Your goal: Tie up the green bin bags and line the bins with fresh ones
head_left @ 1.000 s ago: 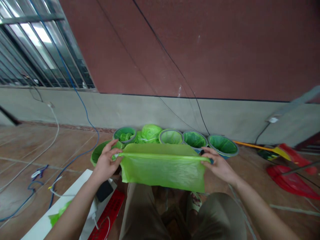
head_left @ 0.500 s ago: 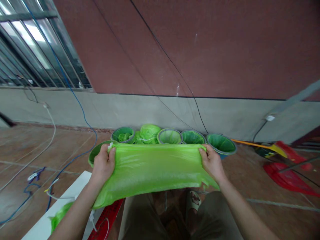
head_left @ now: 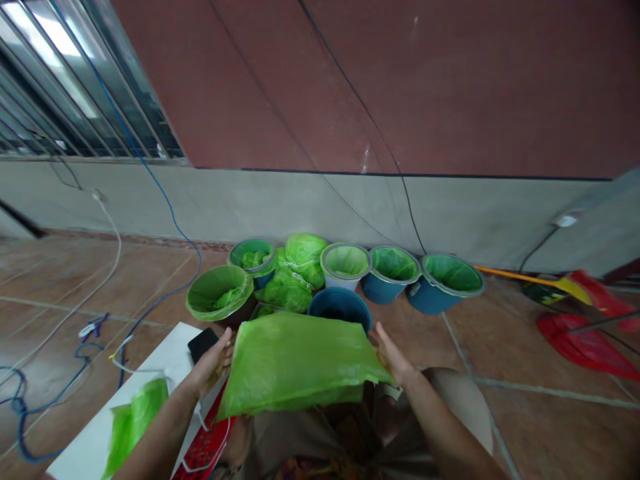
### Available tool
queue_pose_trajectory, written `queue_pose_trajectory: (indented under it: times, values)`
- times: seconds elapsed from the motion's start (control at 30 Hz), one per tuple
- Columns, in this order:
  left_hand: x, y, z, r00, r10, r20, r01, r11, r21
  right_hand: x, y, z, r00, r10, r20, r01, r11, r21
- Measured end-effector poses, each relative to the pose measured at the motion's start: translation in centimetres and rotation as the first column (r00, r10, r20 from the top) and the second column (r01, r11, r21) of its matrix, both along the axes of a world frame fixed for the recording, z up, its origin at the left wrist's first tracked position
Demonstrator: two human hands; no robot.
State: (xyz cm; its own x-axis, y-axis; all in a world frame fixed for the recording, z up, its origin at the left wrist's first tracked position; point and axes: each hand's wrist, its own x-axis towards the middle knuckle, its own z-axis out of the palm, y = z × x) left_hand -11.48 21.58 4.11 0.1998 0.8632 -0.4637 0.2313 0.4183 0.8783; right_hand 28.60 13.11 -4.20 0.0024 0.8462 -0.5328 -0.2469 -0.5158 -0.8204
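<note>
A light-green plastic bag (head_left: 300, 360) hangs spread out between my two hands, above my lap. My left hand (head_left: 214, 363) is at its left edge, with part of the fingers hidden behind the plastic. My right hand (head_left: 393, 357) holds the opposite edge, thumb side up, its fingertips partly covered. Just beyond the bag stands a blue bucket (head_left: 340, 305) with no liner showing, its lower part hidden by the bag.
Along the wall stand several bins with green liners, such as a blue bin (head_left: 434, 300) and a brown bin (head_left: 220, 293), beside bundled green bags (head_left: 300, 260). A white board (head_left: 145, 373) carries a black phone (head_left: 203, 343) and green plastic. A red dustpan (head_left: 585, 343) lies right.
The bag has come lower and nearer to my body, and my hands are closer together. My view tilts further down, showing the blue bucket and the phone.
</note>
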Motion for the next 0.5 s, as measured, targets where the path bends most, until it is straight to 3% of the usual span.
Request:
queue_pose_trajectory:
  times: [0.07, 0.13, 0.27, 0.33, 0.4, 0.5]
  values:
    - [-0.1, -1.5, -0.5, 0.984, -0.007, 0.179, 0.039, 0.984, -0.176, -1.1, -1.2, -0.5, 0.983, 0.047, -0.176, -0.064, 0.994, -0.091]
    - [-0.1, -2.6, -1.1, 0.96, 0.022, 0.279, 0.054, 0.964, -0.26, -3.1, -2.1, -1.5, 0.971, 0.101, -0.218, -0.132, 0.983, -0.131]
    - [0.6, -2.9, -1.0, 0.963, 0.025, 0.268, 0.062, 0.948, -0.313, -7.2, -2.2, -3.8, 0.974, 0.067, -0.218, -0.092, 0.99, -0.109]
    - [1.6, -1.7, 0.4, 0.97, 0.05, 0.238, 0.011, 0.968, -0.25, -7.8, -0.7, -4.3, 0.995, -0.004, -0.096, -0.003, 0.997, -0.078]
    - [3.7, 0.3, 2.5, 0.968, 0.091, 0.234, -0.059, 0.988, -0.139, -6.8, 1.9, -4.2, 0.984, -0.062, 0.167, 0.07, 0.997, -0.043]
    - [8.6, 4.2, 4.7, 0.962, 0.05, 0.27, -0.065, 0.997, 0.049, -3.8, 6.3, -3.6, 0.857, -0.079, 0.51, 0.094, 0.996, -0.004]
